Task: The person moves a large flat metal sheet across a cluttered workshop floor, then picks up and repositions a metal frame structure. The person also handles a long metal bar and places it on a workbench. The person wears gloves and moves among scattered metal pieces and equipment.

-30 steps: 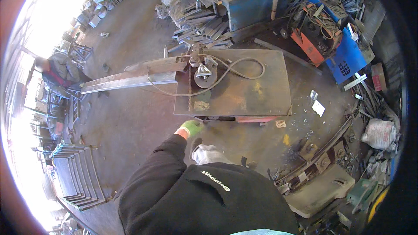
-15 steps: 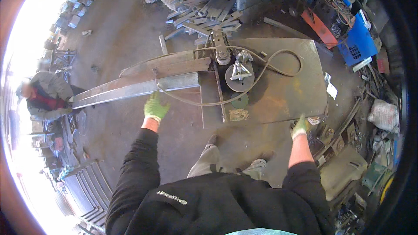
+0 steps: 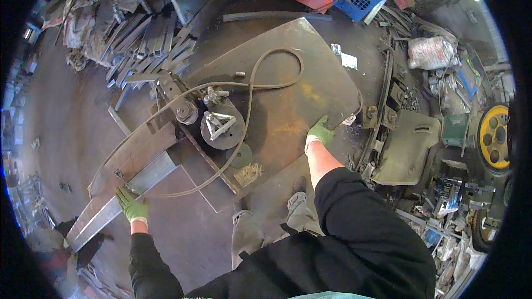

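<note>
at the silver beam (image 3: 155, 173), the left fingers (image 3: 123, 195) spread (right fingers (image 3: 322, 121) unclenched at the table (image 3: 332, 91))

I reach to 2 sides: my left hand (image 3: 132, 207) has fingers (image 3: 123, 196) extended, my right hand (image 3: 318, 134) is turned palm down.

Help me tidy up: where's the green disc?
The green disc lies on the table, left of centre in the head view, beside the grey disc.
</note>
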A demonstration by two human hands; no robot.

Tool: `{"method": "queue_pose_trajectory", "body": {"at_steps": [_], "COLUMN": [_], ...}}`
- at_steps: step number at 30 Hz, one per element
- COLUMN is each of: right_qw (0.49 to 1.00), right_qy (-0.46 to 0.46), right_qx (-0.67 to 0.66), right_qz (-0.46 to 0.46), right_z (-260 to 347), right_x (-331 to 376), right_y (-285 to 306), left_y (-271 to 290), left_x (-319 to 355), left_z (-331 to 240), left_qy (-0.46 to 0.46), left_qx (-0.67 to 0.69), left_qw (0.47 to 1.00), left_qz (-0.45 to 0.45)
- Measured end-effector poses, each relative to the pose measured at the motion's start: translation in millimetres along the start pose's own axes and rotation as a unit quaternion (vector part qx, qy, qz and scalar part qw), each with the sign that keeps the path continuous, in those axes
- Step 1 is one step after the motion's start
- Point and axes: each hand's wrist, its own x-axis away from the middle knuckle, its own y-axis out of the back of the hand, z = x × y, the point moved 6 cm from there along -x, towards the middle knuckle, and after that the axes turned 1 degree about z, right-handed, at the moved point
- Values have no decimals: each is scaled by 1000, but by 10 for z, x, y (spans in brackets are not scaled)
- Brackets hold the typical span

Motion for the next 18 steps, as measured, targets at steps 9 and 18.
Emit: {"method": "queue_pose_trajectory", "body": {"at_steps": [9,18], "right_qw": [985,980], "right_qy": [132,169], "right_qx": [-112,-33], "right_qz": [-31,-104], "right_z": [76,107], "right_x": [-154,-348], "right_y": [-49,39], "left_y": [36,-206], "left_x": [-256,-226], "left_z": [-74,-4], "left_qy": [-150,-205], "left_qx": [37,49], "left_qw": [988,973], "left_qz": [-25,-95]}}
